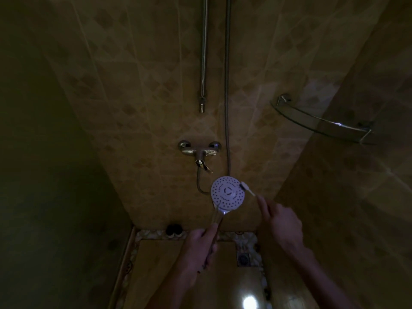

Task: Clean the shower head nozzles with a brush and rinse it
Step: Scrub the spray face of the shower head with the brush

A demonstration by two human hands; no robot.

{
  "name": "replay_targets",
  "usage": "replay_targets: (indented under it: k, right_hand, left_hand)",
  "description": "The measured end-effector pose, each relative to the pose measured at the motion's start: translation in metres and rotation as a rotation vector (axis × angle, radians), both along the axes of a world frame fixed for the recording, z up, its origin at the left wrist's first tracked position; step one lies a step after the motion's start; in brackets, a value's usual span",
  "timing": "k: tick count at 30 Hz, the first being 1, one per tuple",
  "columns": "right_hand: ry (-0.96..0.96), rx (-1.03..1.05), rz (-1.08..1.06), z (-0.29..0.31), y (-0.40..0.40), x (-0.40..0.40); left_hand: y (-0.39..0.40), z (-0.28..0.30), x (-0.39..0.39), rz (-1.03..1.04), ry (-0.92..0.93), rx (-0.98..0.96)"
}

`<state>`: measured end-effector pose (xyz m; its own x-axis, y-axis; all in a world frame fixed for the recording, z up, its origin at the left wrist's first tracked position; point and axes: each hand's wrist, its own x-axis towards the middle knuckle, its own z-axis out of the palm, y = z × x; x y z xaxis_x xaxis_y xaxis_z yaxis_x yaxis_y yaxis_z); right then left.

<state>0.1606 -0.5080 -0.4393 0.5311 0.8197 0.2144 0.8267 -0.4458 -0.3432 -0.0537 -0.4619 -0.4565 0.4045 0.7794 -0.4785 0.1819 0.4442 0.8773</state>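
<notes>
A round white shower head (227, 193) with many small dark nozzle holes faces me in the dim shower stall. My left hand (200, 246) is shut around its chrome handle, holding it upright. My right hand (282, 221) grips a thin brush (246, 188) shaped like a toothbrush. Its white bristle end rests on the upper right rim of the nozzle face. A metal hose (227, 108) runs from the handle up the tiled wall.
A chrome mixer tap (199, 152) sits on the wall just above the shower head. A vertical rail (204, 52) rises above it. A glass corner shelf (323, 121) juts out at right. A floor drain (244, 258) and two dark round objects (174, 229) lie below.
</notes>
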Motion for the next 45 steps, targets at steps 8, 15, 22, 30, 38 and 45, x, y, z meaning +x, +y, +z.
replay_targets:
  k: [8,15,22,30,38,45]
  right_hand:
    - [-0.09,-0.014,0.072,-0.006,-0.009,-0.015]
    - [0.003,0.016,0.063,-0.015,-0.018,-0.025]
    - [0.032,0.063,-0.041,-0.001,-0.009,-0.003]
    - [-0.088,-0.009,0.054,-0.017,-0.018,-0.03]
    - [0.0,0.021,0.002,-0.008,-0.005,-0.013]
    - [-0.065,-0.021,-0.005,-0.01,0.0,-0.021]
  left_hand:
    - [0.001,-0.002,0.001,0.002,0.014,0.004]
    - [0.002,-0.002,0.004,0.002,-0.025,-0.052]
    - [0.001,-0.006,0.002,-0.029,-0.075,-0.048]
    - [0.013,-0.013,0.005,-0.004,-0.036,-0.061]
    - [0.021,-0.019,0.013,0.005,-0.051,-0.069]
    - [0.025,-0.023,0.015,-0.008,-0.024,-0.05]
